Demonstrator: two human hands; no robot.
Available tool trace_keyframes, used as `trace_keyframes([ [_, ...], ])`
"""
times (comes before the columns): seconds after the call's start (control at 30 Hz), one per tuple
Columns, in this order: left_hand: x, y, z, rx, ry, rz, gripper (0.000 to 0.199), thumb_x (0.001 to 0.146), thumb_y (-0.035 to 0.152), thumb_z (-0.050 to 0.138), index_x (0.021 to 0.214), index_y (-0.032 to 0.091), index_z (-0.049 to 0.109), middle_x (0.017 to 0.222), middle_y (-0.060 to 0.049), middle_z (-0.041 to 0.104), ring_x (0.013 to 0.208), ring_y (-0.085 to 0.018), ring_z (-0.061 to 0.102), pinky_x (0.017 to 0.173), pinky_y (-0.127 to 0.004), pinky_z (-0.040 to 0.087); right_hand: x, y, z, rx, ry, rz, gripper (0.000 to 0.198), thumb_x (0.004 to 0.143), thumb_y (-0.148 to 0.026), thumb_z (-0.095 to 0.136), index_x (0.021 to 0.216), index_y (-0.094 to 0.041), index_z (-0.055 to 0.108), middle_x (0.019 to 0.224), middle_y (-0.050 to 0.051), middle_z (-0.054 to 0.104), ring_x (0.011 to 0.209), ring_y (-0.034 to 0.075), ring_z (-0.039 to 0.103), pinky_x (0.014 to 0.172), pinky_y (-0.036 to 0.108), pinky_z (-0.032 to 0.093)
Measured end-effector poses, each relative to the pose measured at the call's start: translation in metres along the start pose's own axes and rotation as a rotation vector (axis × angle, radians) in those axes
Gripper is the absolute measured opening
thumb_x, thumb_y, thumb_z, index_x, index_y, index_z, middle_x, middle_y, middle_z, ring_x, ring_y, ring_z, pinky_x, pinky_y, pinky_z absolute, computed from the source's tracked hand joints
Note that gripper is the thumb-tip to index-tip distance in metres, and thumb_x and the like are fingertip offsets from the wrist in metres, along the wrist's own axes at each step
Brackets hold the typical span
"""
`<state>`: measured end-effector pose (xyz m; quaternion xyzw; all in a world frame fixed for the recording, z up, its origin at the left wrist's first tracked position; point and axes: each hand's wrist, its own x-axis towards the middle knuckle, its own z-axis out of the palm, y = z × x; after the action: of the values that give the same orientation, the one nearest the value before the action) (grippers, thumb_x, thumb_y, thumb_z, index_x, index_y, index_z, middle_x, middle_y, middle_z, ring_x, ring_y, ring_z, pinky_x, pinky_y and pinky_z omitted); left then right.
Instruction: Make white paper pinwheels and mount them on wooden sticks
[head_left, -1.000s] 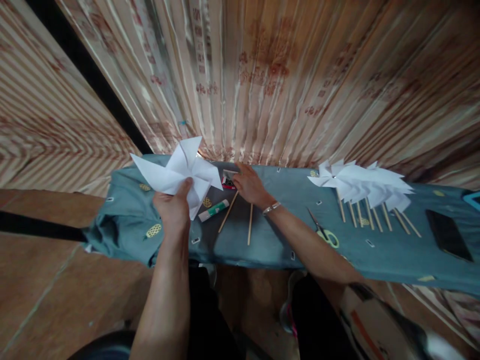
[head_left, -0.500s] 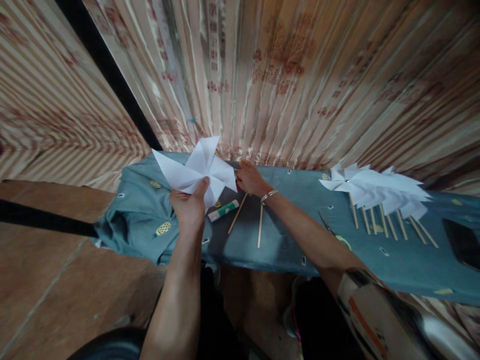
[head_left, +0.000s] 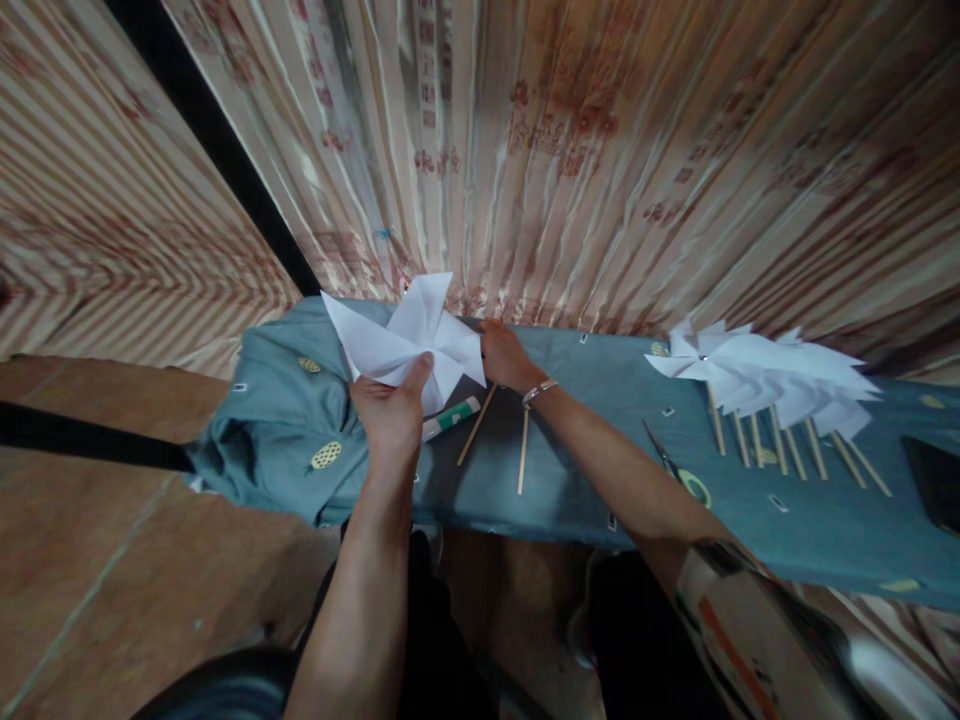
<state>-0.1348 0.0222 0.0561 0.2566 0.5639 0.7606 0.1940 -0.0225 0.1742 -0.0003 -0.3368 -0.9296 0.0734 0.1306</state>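
Note:
My left hand (head_left: 391, 405) grips a white paper pinwheel (head_left: 405, 335) from its near side, with the thumb pressed on the folds near its centre. At the pinwheel's right edge is my right hand (head_left: 504, 355), its fingers curled and partly behind the paper. What those fingers hold is hidden. Below the pinwheel a green and white glue stick (head_left: 452, 417) lies on the cloth. Two wooden sticks, one slanted (head_left: 477, 425) and one nearly upright in view (head_left: 523, 450), lie just under my right wrist.
A blue-green cloth (head_left: 570, 500) with pineapple prints covers the narrow table. On its right lie a row of overlapping finished pinwheels (head_left: 780, 375) on sticks, scissors (head_left: 679, 468) and a dark phone-like object (head_left: 930, 480). A patterned curtain (head_left: 480, 150) hangs behind; a black pole (head_left: 225, 150) stands left.
The pinwheel and my left hand have shifted slightly right, closer to my right hand. The pinwheel now covers part of the glue stick. The right hand stays nearly in place.

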Motion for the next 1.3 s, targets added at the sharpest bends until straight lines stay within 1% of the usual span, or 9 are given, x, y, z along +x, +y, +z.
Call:
trace_keyframes([
  [0.27, -0.004, 0.002, 0.004, 0.016, -0.03, -0.03, 0.024, 0.059, 0.027, 0.077, 0.077, 0.011, 0.072, 0.075, -0.005, 0.072, 0.082, -0.024, 0.07, 0.08, -0.037, 0.058, -0.001, -0.003, 0.0, 0.009, 0.007, 0.057, 0.026, 0.078, -0.01, 0.058, 0.1, -0.007, 0.072, 0.114, 0.02, 0.067, 0.116, 0.034, 0.055, 0.105, 0.045, 0.04],
  [0.43, -0.004, 0.003, 0.003, 0.039, -0.017, -0.02, 0.024, 0.059, 0.028, 0.077, 0.076, 0.011, 0.072, 0.076, -0.005, 0.073, 0.083, -0.024, 0.07, 0.079, -0.035, 0.058, -0.004, 0.0, -0.007, 0.06, 0.003, 0.049, 0.02, 0.08, -0.014, 0.057, 0.088, -0.01, 0.075, 0.117, 0.017, 0.067, 0.117, 0.03, 0.056, 0.103, 0.04, 0.041],
  [0.57, -0.002, 0.001, 0.002, 0.065, -0.006, -0.019, 0.024, 0.06, 0.028, 0.076, 0.077, 0.012, 0.072, 0.074, -0.005, 0.072, 0.083, -0.024, 0.069, 0.079, -0.036, 0.058, -0.01, 0.002, -0.013, 0.255, 0.059, 0.097, 0.011, 0.074, -0.013, 0.065, 0.075, -0.014, 0.076, 0.122, 0.014, 0.066, 0.122, 0.03, 0.055, 0.103, 0.039, 0.041],
  [0.7, -0.003, -0.001, 0.003, 0.076, -0.014, -0.002, 0.024, 0.061, 0.028, 0.076, 0.077, 0.012, 0.072, 0.074, -0.005, 0.072, 0.082, -0.023, 0.069, 0.079, -0.036, 0.058, -0.024, 0.007, -0.02, 0.6, 0.178, 0.292, 0.007, 0.069, -0.013, 0.068, 0.068, -0.016, 0.074, 0.116, 0.01, 0.07, 0.12, 0.028, 0.059, 0.103, 0.04, 0.042],
  [0.83, -0.006, -0.004, 0.007, 0.094, -0.061, 0.013, 0.025, 0.064, 0.029, 0.076, 0.082, 0.012, 0.073, 0.075, -0.005, 0.072, 0.085, -0.024, 0.069, 0.081, -0.037, 0.058, -0.065, 0.016, -0.028, 0.956, 0.31, 0.417, 0.004, 0.069, -0.024, 0.07, 0.068, -0.02, 0.072, 0.117, 0.006, 0.07, 0.118, 0.026, 0.061, 0.102, 0.041, 0.043],
  [0.9, -0.009, -0.006, 0.011, 0.101, -0.079, 0.014, 0.025, 0.064, 0.03, 0.076, 0.082, 0.013, 0.072, 0.076, -0.005, 0.073, 0.086, -0.024, 0.069, 0.082, -0.037, 0.058, -0.102, 0.021, -0.031, 0.986, 0.369, 0.449, 0.008, 0.072, -0.029, 0.069, 0.069, -0.022, 0.071, 0.122, 0.006, 0.068, 0.12, 0.026, 0.06, 0.104, 0.044, 0.042],
  [1.0, -0.014, -0.008, 0.018, 0.096, -0.094, 0.004, 0.022, 0.062, 0.029, 0.077, 0.079, 0.014, 0.072, 0.075, -0.005, 0.073, 0.089, -0.025, 0.07, 0.083, -0.037, 0.058, -0.164, 0.028, -0.034, 0.788, 0.427, 0.495, 0.01, 0.073, -0.031, 0.068, 0.068, -0.023, 0.069, 0.126, 0.008, 0.066, 0.125, 0.028, 0.056, 0.111, 0.05, 0.032],
  [1.1, -0.023, -0.008, 0.028, 0.086, -0.139, -0.026, 0.021, 0.06, 0.027, 0.078, 0.077, 0.016, 0.072, 0.077, -0.005, 0.074, 0.09, -0.025, 0.07, 0.084, -0.037, 0.058, -0.216, 0.033, -0.034, 0.6, 0.404, 0.504, 0.012, 0.074, -0.033, 0.067, 0.067, -0.023, 0.067, 0.127, 0.009, 0.065, 0.13, 0.03, 0.051, 0.112, 0.053, 0.03],
  [1.3, -0.054, -0.01, 0.052, 0.094, -0.301, -0.12, 0.021, 0.06, 0.028, 0.079, 0.076, 0.016, 0.072, 0.076, -0.004, 0.074, 0.084, -0.024, 0.071, 0.079, -0.034, 0.058, -0.252, 0.033, -0.028, 0.436, 0.333, 0.473, 0.013, 0.082, -0.029, 0.061, 0.072, -0.021, 0.067, 0.136, 0.013, 0.059, 0.138, 0.029, 0.043, 0.113, 0.054, 0.031],
])
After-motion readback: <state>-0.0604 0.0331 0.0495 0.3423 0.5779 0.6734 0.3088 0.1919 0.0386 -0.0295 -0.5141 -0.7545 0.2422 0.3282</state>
